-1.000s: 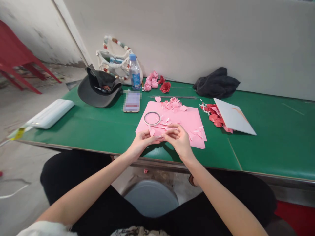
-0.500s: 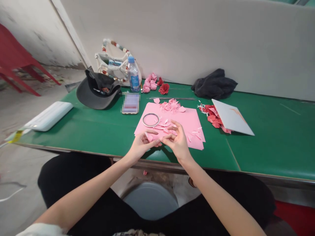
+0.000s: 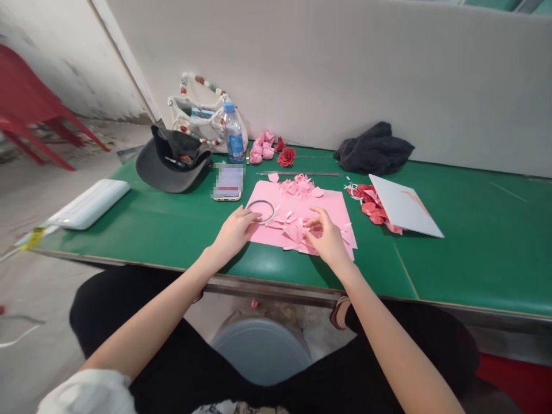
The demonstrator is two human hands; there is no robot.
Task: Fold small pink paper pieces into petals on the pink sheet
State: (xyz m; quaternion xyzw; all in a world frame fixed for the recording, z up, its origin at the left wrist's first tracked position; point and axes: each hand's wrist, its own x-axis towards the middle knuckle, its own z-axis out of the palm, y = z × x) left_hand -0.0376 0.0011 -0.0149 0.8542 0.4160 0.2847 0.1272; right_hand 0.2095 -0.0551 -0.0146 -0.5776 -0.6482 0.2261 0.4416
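My left hand (image 3: 235, 233) lies on the near left corner of a pink paper sheet (image 3: 328, 210), its fingertips at the edge of a thin metal ring (image 3: 254, 203). My right hand (image 3: 328, 241) rests over loose pink paper petals (image 3: 293, 233), fingers spread and nothing visibly held. More cut pink pieces (image 3: 299, 187) are heaped at the sheet's far edge.
The green table (image 3: 466, 230) holds a phone (image 3: 227, 183), dark cap (image 3: 172, 164), water bottle (image 3: 234, 135), paper roses (image 3: 287, 156), red paper pieces (image 3: 371, 207), white board (image 3: 403, 206), dark cloth (image 3: 374, 150) and white case (image 3: 90, 204).
My hands have come apart. The left moved up and left to the metal ring, and the right moved slightly right and onto the loose petals. The pink sheet looks shifted slightly.
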